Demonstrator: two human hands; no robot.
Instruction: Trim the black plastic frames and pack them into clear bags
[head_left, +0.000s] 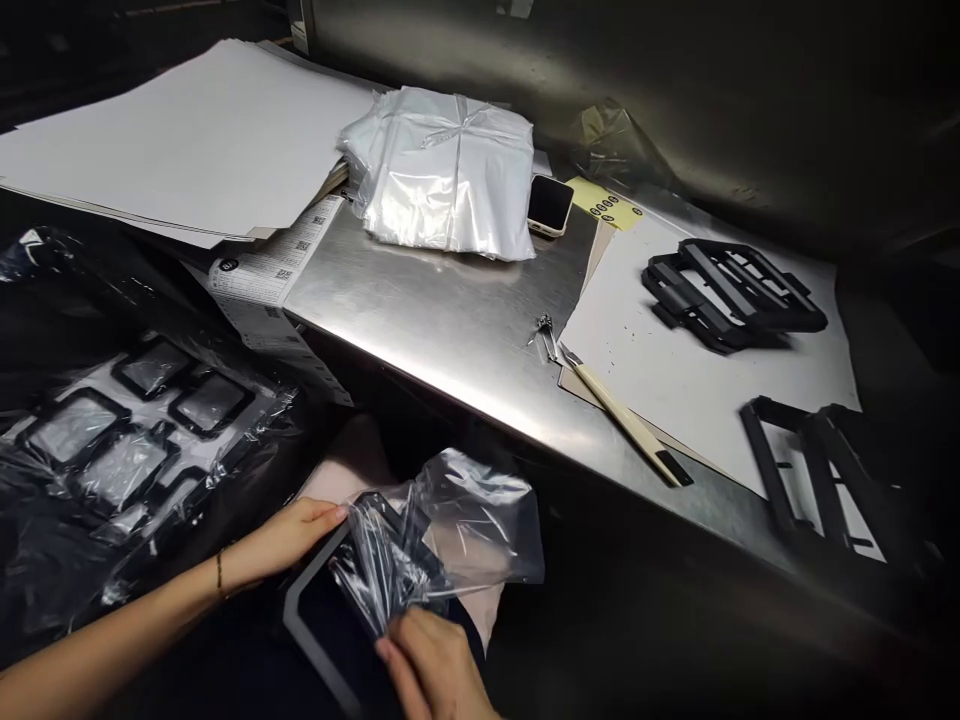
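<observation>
L hand, R hand on black panel in clear bag.

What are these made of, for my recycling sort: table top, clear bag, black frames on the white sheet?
The grey table top looks like stainless steel: brushed, scratched, reflective. The clear crinkled bag seems thin plastic film, see-through with sharp creases. The black slotted frames look like matte moulded plastic, possibly rubber.

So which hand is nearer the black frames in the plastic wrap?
The left hand is nearer, just right of the plastic-wrapped black frames; the right hand sits farther right and lower in view.
</observation>
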